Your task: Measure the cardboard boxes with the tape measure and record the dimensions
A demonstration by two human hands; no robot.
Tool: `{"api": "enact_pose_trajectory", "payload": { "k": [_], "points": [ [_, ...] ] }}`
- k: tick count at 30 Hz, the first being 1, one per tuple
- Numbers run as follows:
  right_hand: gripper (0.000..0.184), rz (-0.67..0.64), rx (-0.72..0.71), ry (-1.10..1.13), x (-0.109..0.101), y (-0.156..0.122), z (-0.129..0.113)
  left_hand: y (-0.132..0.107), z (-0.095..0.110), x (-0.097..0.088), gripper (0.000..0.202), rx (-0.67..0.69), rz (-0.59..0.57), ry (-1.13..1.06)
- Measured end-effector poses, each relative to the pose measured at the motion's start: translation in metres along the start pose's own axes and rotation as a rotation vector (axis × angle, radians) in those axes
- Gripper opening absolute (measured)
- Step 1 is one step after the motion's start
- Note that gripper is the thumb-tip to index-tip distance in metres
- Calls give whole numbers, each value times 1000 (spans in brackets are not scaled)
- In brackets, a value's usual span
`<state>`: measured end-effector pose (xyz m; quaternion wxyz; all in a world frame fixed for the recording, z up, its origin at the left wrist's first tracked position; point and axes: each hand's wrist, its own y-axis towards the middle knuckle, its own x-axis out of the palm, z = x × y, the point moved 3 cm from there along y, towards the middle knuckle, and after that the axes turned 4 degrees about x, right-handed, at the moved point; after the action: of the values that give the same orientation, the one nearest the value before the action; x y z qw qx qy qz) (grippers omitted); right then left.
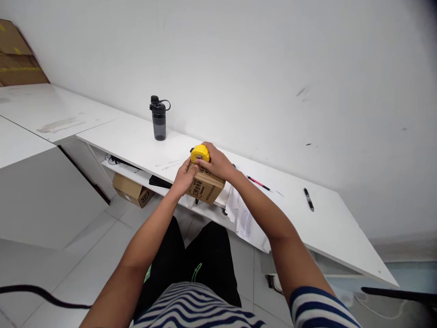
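A small brown cardboard box sits at the front edge of the white desk. My left hand is curled against the box's left side and grips it. My right hand is closed over a yellow tape measure, which rests on top of the box. Printed papers hang over the desk edge just right of the box, under my right forearm.
A dark water bottle stands at the back of the desk. A red pen and a black marker lie to the right. A cardboard box sits on the floor under the desk. A black cable crosses the floor.
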<state>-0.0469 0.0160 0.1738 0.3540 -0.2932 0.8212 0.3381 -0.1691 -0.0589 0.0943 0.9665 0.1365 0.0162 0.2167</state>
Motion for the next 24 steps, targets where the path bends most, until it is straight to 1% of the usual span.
{"api": "enact_pose_trajectory", "payload": {
  "k": [2, 4, 7, 9, 12, 14, 16, 19, 21, 24],
  "points": [
    [52, 17, 19, -15, -8, -14, 3, -1, -1, 0, 57, -5, -10, -2],
    [51, 31, 59, -17, -19, -34, 11, -1, -3, 0, 60, -30, -15, -1],
    [51, 73, 138, -24, -37, -73, 29, 0, -6, -1, 62, -75, -35, -16],
    [53, 147, 199, -30, -47, -100, 44, 2, -7, -1, 63, -81, -24, -25],
    [58, 240, 288, 4, -53, -133, 64, 5, -7, -1, 62, -63, -18, -35],
    [59, 282, 317, 42, -53, -145, 72, 8, -6, 0, 62, -56, -29, -37],
    [61, 324, 317, 60, -52, -149, 75, 10, -4, 0, 62, -50, -31, -30],
    [61, 340, 294, 52, -51, -139, 73, 12, -2, 1, 60, -44, -13, -17],
    [60, 318, 281, 45, -49, -126, 69, 12, -1, 3, 59, -56, -7, -17],
    [59, 275, 261, 5, -43, -97, 57, 12, -1, 4, 59, -80, -15, -34]
  ]
}}
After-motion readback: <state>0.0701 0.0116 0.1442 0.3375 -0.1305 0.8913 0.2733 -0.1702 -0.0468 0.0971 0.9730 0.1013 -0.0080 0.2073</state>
